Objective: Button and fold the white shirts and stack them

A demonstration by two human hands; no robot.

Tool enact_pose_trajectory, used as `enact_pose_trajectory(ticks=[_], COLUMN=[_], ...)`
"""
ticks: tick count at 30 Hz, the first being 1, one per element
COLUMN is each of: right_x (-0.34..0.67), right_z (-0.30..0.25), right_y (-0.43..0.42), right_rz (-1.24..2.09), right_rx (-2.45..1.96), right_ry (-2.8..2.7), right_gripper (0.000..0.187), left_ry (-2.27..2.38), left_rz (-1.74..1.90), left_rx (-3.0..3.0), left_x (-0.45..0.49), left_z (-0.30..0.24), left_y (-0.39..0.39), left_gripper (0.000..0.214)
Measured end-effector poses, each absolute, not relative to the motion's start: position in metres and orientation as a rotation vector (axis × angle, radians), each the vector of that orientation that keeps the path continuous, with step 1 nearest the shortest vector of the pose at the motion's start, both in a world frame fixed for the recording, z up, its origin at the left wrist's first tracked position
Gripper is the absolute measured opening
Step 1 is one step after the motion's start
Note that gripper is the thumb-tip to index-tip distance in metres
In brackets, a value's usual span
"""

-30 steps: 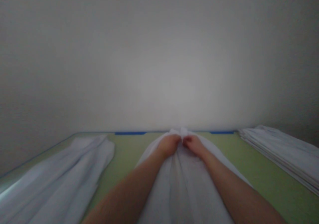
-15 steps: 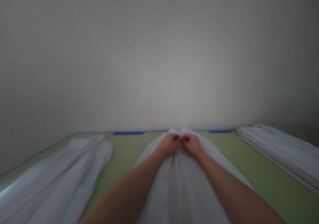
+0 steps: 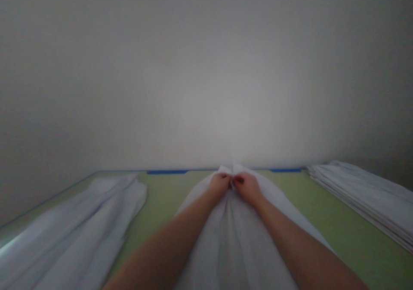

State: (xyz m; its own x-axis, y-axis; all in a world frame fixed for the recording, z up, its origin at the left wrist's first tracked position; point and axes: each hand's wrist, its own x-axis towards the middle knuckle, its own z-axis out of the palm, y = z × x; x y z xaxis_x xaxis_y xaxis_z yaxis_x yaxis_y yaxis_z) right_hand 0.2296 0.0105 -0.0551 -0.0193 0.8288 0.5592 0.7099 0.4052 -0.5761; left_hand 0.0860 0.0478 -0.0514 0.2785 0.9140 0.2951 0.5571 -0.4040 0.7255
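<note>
A white garment (image 3: 235,238) lies spread lengthwise on the green table (image 3: 161,195), reaching to its far edge. My left hand (image 3: 218,186) and my right hand (image 3: 248,187) meet at the garment's far end, close to the wall. Both hands have their fingers curled and pinched on the cloth there, with the fingertips almost touching each other. A small bunch of cloth rises just beyond the fingers. My forearms lie over the garment on either side of its middle fold.
Another white cloth (image 3: 74,229) lies loose on the left of the table. A stack of folded white cloths (image 3: 364,199) sits at the right. Blue tape (image 3: 167,172) marks the far edge against a plain pale wall (image 3: 206,66).
Both hands have drawn slightly closer together at the garment's far end. The camera view has shifted a little; the cloths at the sides have not moved.
</note>
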Motion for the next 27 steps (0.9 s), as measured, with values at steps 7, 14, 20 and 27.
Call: enact_pose_trajectory(ticks=[7,14,20,27], right_x=[0.230,0.233,0.235,0.237], right_z=[-0.053,-0.053,-0.062,-0.065], right_y=[0.009,0.014,0.027,0.031], right_rz=[0.095,0.360,0.699,0.740], right_rx=[-1.272,-1.213,-1.159,-1.155], right_ry=[-1.832,-1.735,-1.599,-1.563], right_gripper=[0.014,0.014,0.019,0.026], left_ry=[1.294,1.289,1.233,1.196], left_rz=[0.957,0.913,0.998,0.958], left_rx=[2.053,2.129,2.426,2.259], left_x=[0.086,0.082,0.079,0.081], left_z=[-0.052,-0.045,-0.033,-0.034], left_y=[0.045,0.047,0.037,0.042], left_gripper=[0.032,0.035,0.027,0.020])
